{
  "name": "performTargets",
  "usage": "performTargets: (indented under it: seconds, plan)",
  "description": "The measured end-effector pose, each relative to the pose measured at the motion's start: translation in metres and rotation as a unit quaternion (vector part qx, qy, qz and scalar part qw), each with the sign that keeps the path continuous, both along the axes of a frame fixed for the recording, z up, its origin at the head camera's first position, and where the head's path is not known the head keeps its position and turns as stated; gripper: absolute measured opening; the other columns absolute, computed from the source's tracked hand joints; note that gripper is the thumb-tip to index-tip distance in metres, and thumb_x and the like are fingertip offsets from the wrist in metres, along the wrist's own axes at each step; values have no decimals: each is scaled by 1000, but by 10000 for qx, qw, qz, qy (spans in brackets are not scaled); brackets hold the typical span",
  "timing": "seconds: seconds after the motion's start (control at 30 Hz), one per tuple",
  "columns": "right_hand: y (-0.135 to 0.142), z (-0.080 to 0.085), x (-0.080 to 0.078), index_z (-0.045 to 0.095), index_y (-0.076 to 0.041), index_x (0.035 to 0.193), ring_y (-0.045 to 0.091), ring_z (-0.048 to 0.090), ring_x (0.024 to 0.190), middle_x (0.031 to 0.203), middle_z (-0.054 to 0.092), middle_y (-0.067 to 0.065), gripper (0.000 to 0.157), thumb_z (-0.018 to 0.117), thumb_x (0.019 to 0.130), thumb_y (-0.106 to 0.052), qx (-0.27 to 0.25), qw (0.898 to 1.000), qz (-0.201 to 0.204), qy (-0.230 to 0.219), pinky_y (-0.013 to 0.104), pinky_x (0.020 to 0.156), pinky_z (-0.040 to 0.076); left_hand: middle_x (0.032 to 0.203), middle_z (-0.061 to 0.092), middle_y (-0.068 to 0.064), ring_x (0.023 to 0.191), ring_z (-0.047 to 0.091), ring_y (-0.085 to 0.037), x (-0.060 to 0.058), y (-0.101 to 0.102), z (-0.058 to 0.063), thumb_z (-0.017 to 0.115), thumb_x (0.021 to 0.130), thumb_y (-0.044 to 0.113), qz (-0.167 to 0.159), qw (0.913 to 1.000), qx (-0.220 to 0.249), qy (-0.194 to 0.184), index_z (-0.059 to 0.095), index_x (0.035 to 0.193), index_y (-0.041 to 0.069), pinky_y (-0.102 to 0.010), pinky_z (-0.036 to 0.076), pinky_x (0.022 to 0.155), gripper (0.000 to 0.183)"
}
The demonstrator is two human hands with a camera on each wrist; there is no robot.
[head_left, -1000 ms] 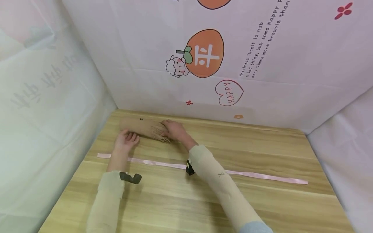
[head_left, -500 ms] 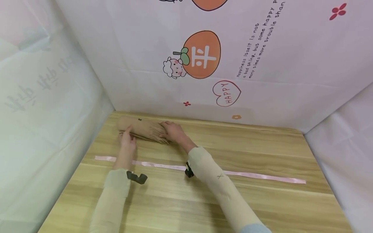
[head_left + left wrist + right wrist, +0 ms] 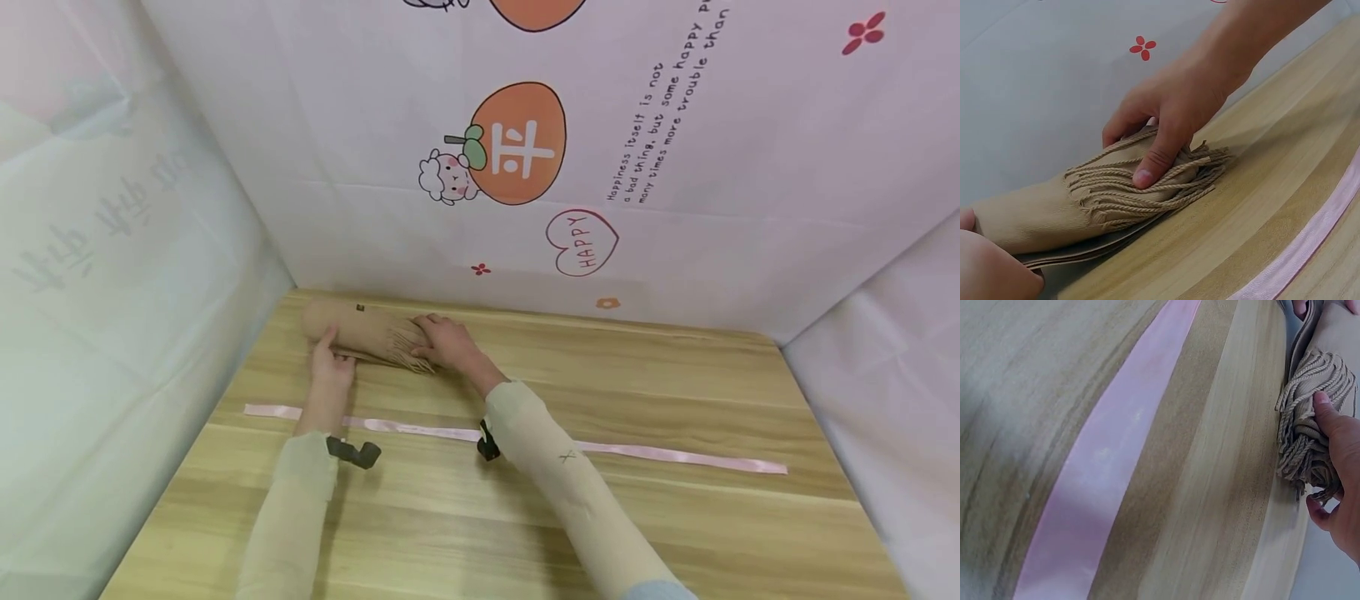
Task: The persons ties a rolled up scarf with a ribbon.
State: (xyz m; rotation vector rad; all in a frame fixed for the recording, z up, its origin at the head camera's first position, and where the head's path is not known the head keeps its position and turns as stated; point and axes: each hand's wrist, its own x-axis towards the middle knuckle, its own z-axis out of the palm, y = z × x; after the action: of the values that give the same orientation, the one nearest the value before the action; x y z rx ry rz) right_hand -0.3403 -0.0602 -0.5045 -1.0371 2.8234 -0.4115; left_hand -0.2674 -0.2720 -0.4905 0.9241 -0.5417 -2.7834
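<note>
A tan scarf [image 3: 363,329], folded into a thick strip with a twisted fringe [image 3: 1129,181] at one end, lies at the back left of the wooden table. My left hand [image 3: 332,367] grips its near edge towards the left end, thumb on top and fingers below. At the fringed end, my right hand [image 3: 450,342] holds the scarf, its thumb pressing on the cords. In the left wrist view the folded layers show along the lower edge, lifted a little off the wood near my left hand. The right wrist view shows my right hand [image 3: 1346,450] around the fringe.
A pink ribbon [image 3: 675,454] runs across the table [image 3: 420,533] from left to right, passing under both forearms. White printed cloth [image 3: 375,208] hangs as walls at the back and both sides. Dark camera mounts [image 3: 354,452] stick out at the wrists.
My left hand has moved from beside the scarf onto it, with the thumb now over the top. My right hand keeps its hold on the fringed end. The head view has shifted slightly.
</note>
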Motion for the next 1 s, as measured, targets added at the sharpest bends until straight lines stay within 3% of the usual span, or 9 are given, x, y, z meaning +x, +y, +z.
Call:
performTargets:
  seconds: [0.1,0.2,0.33,0.43,0.6,0.77,1.0]
  plan:
    - [-1,0,1,39,-18,151,29,55,131,149,51,7,65,59,97,-49,3,10000,11,-19,48,106,49,168,-5,15,154,-5,-4,2,-1,-2,65,97,17,73,9998,177,53,-13,156,41,-24,-3,126,101]
    - [-1,2,0,39,-18,151,31,54,131,149,50,9,65,60,97,-47,-9,9999,-7,-122,49,108,48,168,6,15,155,1,-3,2,0,-4,69,94,16,194,9991,353,92,-8,156,44,-25,-2,127,102]
    - [-2,6,-2,39,-18,149,32,55,129,145,53,13,67,66,94,-43,-183,9992,-67,-352,46,109,47,162,30,12,152,20,-6,0,2,-4,71,91,14,367,9968,625,345,15,157,37,-28,2,128,89]
    - [-1,8,-3,36,-17,148,31,57,126,140,57,15,71,71,91,-41,-345,9979,-103,-530,43,109,48,157,38,10,149,28,-8,0,3,-3,69,91,10,470,9931,884,604,28,153,31,-31,6,128,76]
    - [1,10,-6,28,-14,153,33,52,133,146,51,19,85,76,87,-39,-563,9957,-105,-725,42,114,43,154,43,8,145,37,-10,2,5,2,68,90,4,601,9878,1141,869,32,151,28,-28,20,126,74]
    - [5,16,-8,25,-12,156,34,40,144,156,40,17,94,79,84,-39,-638,9956,-25,-686,41,121,35,152,43,5,144,38,-12,5,11,13,66,89,-3,651,9875,803,1192,29,151,27,-26,25,124,79]
    - [12,25,-8,32,-13,155,34,35,146,157,39,14,90,79,84,-41,-540,9956,24,-764,44,122,31,140,56,0,141,44,-17,8,21,29,69,83,-9,568,9854,350,1566,47,137,17,-32,32,122,64]
